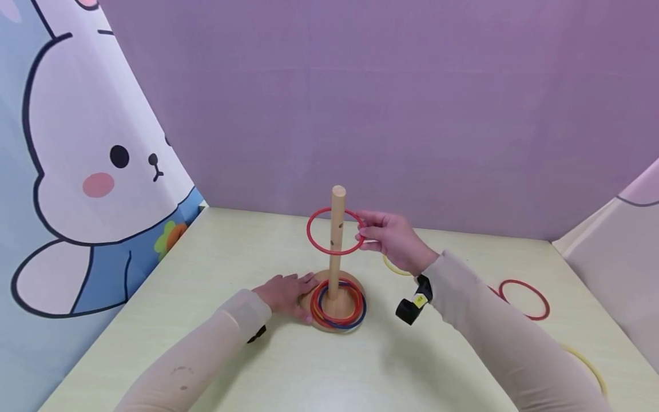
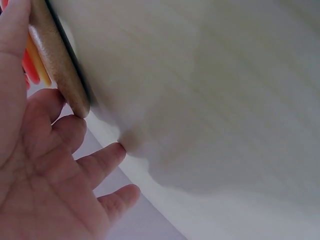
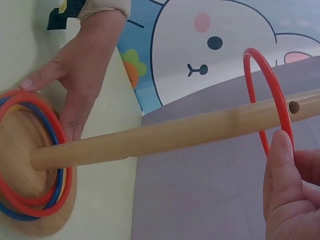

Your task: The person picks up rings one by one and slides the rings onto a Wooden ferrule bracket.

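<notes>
A wooden post (image 1: 337,214) rises from a round wooden base (image 1: 337,309) on the table. Between thumb and fingertips, my right hand (image 1: 393,237) pinches the right side of a red ring (image 1: 336,252). This ring (image 3: 276,87) encircles the upper post, below its top, in the right wrist view. At the foot, several red, orange-yellow and blue rings (image 1: 364,312) lie stacked around the post. My left hand (image 1: 285,294) rests against the left side of the base, fingers spread; the left wrist view shows fingertips at the base's edge (image 2: 60,65).
To the right on the pale table (image 1: 247,246) lie a red ring (image 1: 547,303) and a yellow ring (image 1: 587,360), partly behind my right sleeve. Another yellow ring (image 1: 396,270) shows beneath my right hand. A purple backdrop (image 1: 360,114) and a rabbit-printed side panel (image 1: 77,143) border the table.
</notes>
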A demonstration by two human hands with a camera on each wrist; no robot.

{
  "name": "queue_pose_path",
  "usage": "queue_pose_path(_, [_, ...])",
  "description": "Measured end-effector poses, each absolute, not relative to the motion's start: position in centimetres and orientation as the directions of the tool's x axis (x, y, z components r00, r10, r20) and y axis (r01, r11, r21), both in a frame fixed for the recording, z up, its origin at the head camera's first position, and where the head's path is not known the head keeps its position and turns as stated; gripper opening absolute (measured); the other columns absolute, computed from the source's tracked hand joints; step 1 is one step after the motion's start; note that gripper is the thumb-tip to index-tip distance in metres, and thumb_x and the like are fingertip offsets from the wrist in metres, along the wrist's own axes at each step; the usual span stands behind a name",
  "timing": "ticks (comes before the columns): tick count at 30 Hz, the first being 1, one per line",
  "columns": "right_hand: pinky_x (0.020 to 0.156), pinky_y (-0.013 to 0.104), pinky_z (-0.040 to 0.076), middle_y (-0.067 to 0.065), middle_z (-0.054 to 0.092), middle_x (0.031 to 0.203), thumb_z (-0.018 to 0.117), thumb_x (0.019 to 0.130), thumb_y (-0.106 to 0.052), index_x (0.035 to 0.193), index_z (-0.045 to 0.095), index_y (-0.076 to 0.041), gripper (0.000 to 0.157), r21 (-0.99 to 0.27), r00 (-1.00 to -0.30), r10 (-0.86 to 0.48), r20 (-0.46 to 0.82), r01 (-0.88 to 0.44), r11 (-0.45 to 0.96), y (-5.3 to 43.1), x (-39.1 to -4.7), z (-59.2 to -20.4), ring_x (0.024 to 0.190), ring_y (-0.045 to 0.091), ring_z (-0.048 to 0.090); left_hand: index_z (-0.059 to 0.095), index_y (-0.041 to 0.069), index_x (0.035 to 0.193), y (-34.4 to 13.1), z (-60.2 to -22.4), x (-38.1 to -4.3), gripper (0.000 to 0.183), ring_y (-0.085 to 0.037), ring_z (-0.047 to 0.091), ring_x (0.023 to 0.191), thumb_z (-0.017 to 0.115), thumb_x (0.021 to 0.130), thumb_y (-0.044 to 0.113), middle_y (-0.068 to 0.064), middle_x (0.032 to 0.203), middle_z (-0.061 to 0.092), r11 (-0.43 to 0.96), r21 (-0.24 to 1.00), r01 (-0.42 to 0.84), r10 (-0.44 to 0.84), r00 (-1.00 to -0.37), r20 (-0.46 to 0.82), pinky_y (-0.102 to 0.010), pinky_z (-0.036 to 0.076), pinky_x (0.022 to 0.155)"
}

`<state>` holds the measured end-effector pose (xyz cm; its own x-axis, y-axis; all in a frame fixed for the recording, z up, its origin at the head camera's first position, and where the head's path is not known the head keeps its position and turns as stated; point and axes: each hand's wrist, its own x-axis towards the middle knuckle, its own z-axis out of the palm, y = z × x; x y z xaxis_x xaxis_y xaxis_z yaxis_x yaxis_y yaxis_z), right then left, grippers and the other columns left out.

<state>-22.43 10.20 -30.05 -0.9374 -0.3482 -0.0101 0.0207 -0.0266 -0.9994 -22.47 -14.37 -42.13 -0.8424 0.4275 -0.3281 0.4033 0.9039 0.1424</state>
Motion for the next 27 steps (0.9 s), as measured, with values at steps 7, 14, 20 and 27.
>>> queue_pose_path(7, [0.074,0.025,0.056,0.009,0.052,0.099,0.047,0.097,0.005,0.143,0.039,0.004,0.047,-1.0,-0.935,-0.354,0.002,0.006,-0.021,10.3,-22.2,-31.0,0.083,0.014,0.06,0.034,0.023,0.15,-14.4,-42.1,-22.4,0.091,-0.034,0.033,0.138,0.075,0.075,0.054,0.0,0.155,0.03,0.901,0.139,0.412,0.434,-0.84,-0.324,-0.053,0.03,0.108])
queue_pose_path(14, [0.074,0.024,0.055,0.009,0.053,0.097,0.048,0.097,0.005,0.142,0.039,0.006,0.046,-1.0,-0.931,-0.364,-0.011,0.015,-0.007,10.2,-22.1,-32.4,0.083,0.014,0.061,0.034,0.022,0.15,-14.5,-41.9,-22.2,0.091,-0.034,0.033,0.137,0.075,0.076,0.053,0.0,0.155,0.029,0.898,0.128,0.422,0.44,-0.84,-0.318,-0.052,0.031,0.108])
queue_pose_path(20, [0.073,0.023,0.055,0.009,0.053,0.096,0.047,0.096,0.006,0.141,0.039,0.008,0.046,-0.999,-0.929,-0.369,-0.027,0.032,-0.007,10.1,-21.9,-33.7,0.081,0.013,0.06,0.035,0.022,0.15,-14.5,-41.8,-22.1,0.089,-0.033,0.033,0.138,0.076,0.076,0.049,0.0,0.155,0.03,0.892,0.148,0.426,0.451,-0.838,-0.307,-0.051,0.032,0.108])
queue_pose_path(27, [0.073,0.025,0.056,0.01,0.052,0.097,0.047,0.095,0.008,0.14,0.039,0.009,0.046,-0.999,-0.936,-0.351,-0.044,0.046,0.002,10.1,-21.8,-35.6,0.08,0.012,0.06,0.03,0.026,0.152,-14.4,-42.1,-22.4,0.092,-0.035,0.033,0.137,0.075,0.075,0.053,0.002,0.156,0.029,0.898,0.151,0.414,0.44,-0.839,-0.321,-0.054,0.029,0.108])
